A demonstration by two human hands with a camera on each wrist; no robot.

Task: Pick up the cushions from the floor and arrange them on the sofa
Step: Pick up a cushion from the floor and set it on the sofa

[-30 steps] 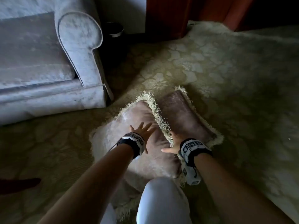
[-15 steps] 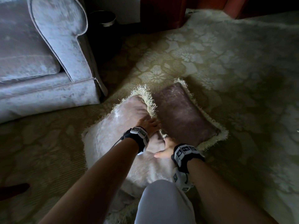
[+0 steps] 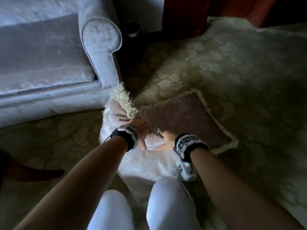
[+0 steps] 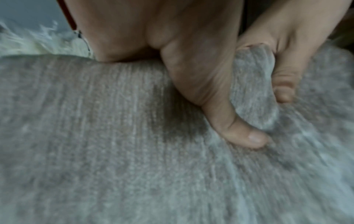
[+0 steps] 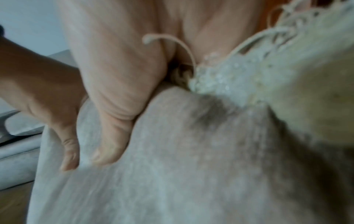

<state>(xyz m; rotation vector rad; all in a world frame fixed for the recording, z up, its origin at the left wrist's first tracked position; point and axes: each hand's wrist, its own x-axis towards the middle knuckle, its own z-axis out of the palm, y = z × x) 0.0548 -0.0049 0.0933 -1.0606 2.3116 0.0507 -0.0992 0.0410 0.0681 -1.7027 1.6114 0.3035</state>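
A pale pink fringed cushion (image 3: 146,163) lies on the carpet in front of my knees, its far fringed corner (image 3: 123,101) lifted off the floor. My left hand (image 3: 141,130) and right hand (image 3: 163,141) both grip its right edge, thumbs on top and fingers tucked under; a fold of fabric bulges between the thumbs. The left wrist view shows my left hand (image 4: 220,98) pinching that fold of the cushion (image 4: 134,151). In the right wrist view my right hand (image 5: 114,98) holds the cushion (image 5: 191,166) beside its fringe. A darker mauve fringed cushion (image 3: 187,120) lies flat to the right.
A grey velvet sofa (image 3: 49,63) with a rolled arm (image 3: 101,40) stands at the left. A patterned carpet (image 3: 232,80) covers the floor. A dark round bin (image 3: 132,29) sits behind the sofa arm. A dark object (image 3: 33,173) lies on the floor at the left.
My hands went from lying flat on the pale cushion to gripping its right edge. The cushion's far corner has risen off the floor and swung toward the sofa.
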